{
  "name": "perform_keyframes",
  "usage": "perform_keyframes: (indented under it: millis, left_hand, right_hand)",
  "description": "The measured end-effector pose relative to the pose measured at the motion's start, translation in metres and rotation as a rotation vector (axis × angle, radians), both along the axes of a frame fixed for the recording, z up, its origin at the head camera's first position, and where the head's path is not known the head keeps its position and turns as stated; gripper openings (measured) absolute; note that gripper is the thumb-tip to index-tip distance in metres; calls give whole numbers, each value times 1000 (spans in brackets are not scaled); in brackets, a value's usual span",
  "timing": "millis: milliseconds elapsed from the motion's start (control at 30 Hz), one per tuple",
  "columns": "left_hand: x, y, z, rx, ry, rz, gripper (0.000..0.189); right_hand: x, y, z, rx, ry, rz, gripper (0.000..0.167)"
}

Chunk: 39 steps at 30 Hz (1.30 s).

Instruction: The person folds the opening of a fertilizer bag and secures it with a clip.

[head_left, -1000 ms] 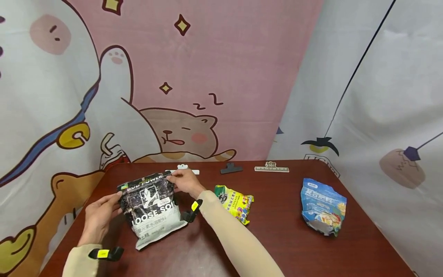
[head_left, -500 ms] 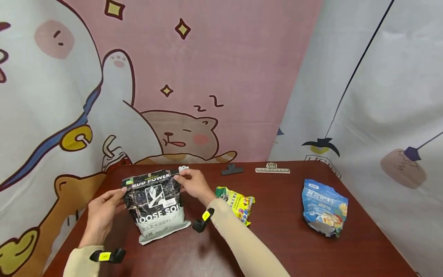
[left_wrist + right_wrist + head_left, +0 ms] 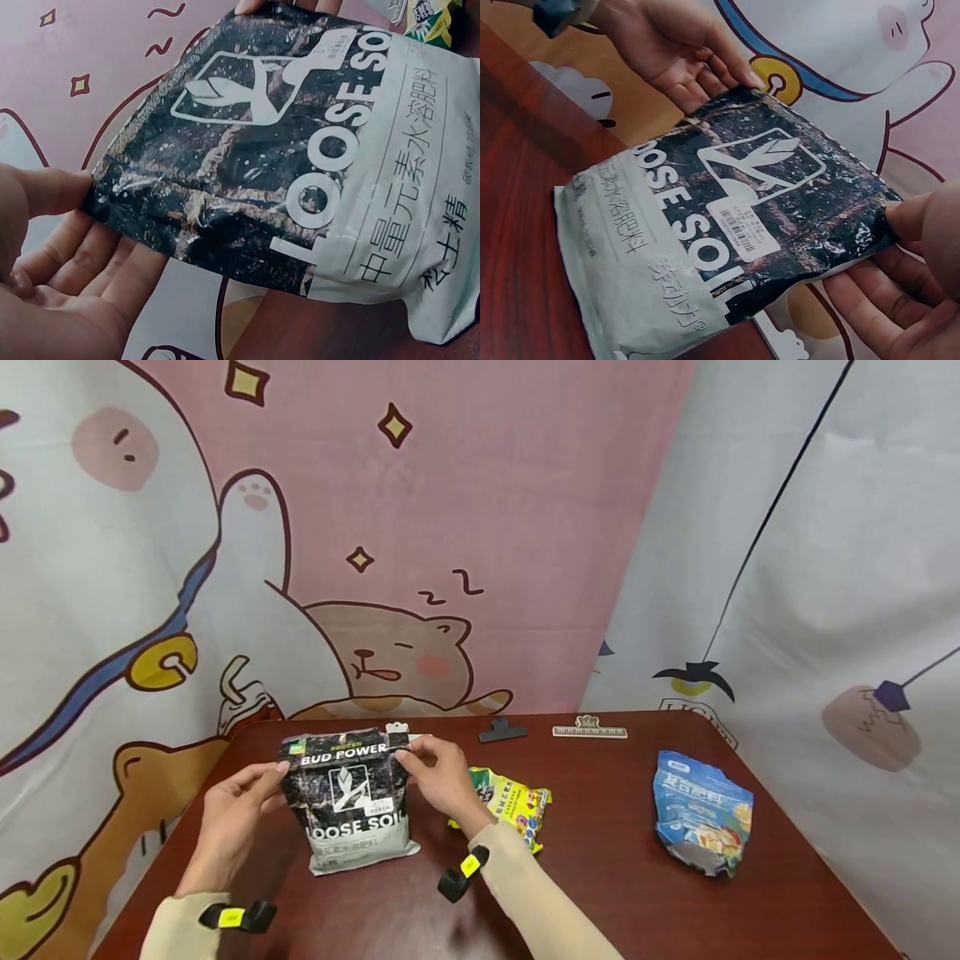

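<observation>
A black and white soil bag [image 3: 352,797] marked "LOOSE SOIL" stands nearly upright at the left of the table, its printed front facing me. My left hand [image 3: 238,810] pinches its upper left corner between thumb and fingers. At the upper right corner, my right hand [image 3: 444,781] pinches the bag the same way. In the left wrist view the left thumb lies on the front of the soil bag [image 3: 225,165], fingers behind. The right wrist view shows both hands on the top corners of the soil bag [image 3: 750,172]. Its back is hidden.
A yellow bag [image 3: 517,802] lies just right of my right hand, partly covered by it. Farther right lies a blue bag [image 3: 703,814]. Along the back edge are a white clip [image 3: 397,727] mostly behind the soil bag, a black clip [image 3: 502,732] and a piano-patterned clip [image 3: 589,728].
Both hands have carried the soil bag to the right, and it has turned from tilted to more upright. It hides more of the white clip. Both hands keep their grip.
</observation>
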State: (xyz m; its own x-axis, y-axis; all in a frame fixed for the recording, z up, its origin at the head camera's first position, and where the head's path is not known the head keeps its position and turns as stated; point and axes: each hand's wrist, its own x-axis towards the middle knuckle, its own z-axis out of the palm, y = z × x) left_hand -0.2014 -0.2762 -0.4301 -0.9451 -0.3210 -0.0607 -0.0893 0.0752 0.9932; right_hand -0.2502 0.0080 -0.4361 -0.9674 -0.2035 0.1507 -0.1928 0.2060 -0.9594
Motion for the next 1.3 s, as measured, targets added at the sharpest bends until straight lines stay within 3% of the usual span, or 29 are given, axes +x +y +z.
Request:
perform_keyframes:
  millis: [433,633,1000,1300]
  left_hand:
    - [5,4,3,79,87,-82,23]
    - [13,2,3,49,80,-96,28]
    - [17,4,1,-8,142,-80,28]
    - [18,5,-1,-11,328,-68,45]
  right_hand:
    - [32,9,-1,64,127,-92,18]
    - [43,8,-3,72,218,-116,15]
    - [51,7,-6,17,239,-162,12]
    - [49,2,-8,-40,344,-148,38]
